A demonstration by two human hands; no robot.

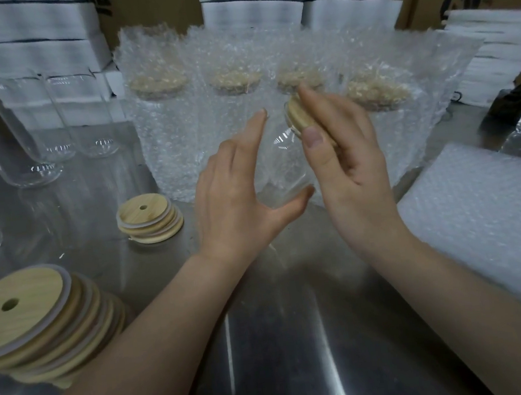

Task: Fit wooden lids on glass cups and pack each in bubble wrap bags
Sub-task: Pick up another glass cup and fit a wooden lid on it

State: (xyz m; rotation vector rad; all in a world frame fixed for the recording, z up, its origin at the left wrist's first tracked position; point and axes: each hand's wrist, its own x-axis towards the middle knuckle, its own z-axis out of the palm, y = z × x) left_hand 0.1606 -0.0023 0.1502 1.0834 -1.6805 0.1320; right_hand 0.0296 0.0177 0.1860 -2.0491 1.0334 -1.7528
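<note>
Centre frame, a clear glass cup (282,169) lies tilted between both hands. The left hand (239,196), fingers straight and thumb spread wide, cradles it. The right hand (352,168) pinches a round wooden lid (304,118) at its mouth. Behind, four bumpy bubble wrap bags (170,149) each hold a packed cup (238,109).

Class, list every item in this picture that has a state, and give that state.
Glass cup: tilted, cradled between both hands.
Wooden lid: at the cup's mouth, gripped by right hand.
Left hand: fingers straight, supporting cup.
Four bagged cups: upright, lidded, wrapped.
Bare glass cups: upright, unlidded.
Lid stacks: loose, fanned.
Bubble wrap bags: flat, unused.
</note>
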